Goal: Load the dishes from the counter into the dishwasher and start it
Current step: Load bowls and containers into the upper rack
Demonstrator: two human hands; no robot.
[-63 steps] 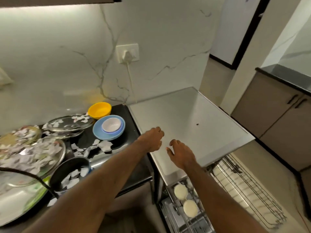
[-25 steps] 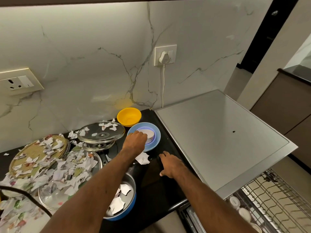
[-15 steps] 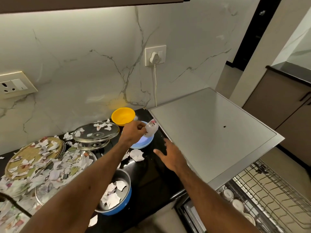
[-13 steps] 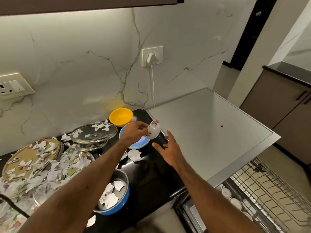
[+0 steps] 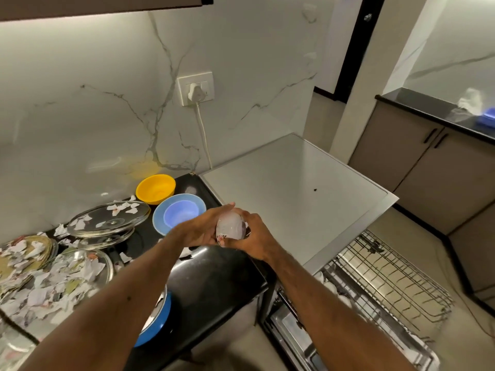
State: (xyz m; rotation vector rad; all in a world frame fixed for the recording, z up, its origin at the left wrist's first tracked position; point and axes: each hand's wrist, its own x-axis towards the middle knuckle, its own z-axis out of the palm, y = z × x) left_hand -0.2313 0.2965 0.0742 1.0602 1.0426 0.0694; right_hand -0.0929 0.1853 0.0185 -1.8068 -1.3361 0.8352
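Transferring the small white floral ceramic cup (image 5: 229,226): right hand (image 5: 255,238) fingers wrap it, left hand (image 5: 202,231) fingers lie alongside, grip unclear. Next, probably, seat it in the wire dishwasher rack (image 5: 388,285).

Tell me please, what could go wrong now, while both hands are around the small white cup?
1. The small cup, blurred, is in the air between the left hand and the right hand; a slip would drop it on the hard counter.
2. The blue pan sits near the counter's front edge under the left forearm, which might knock it off.
3. Paper scraps cover the waiting dishes and could clog the dishwasher.
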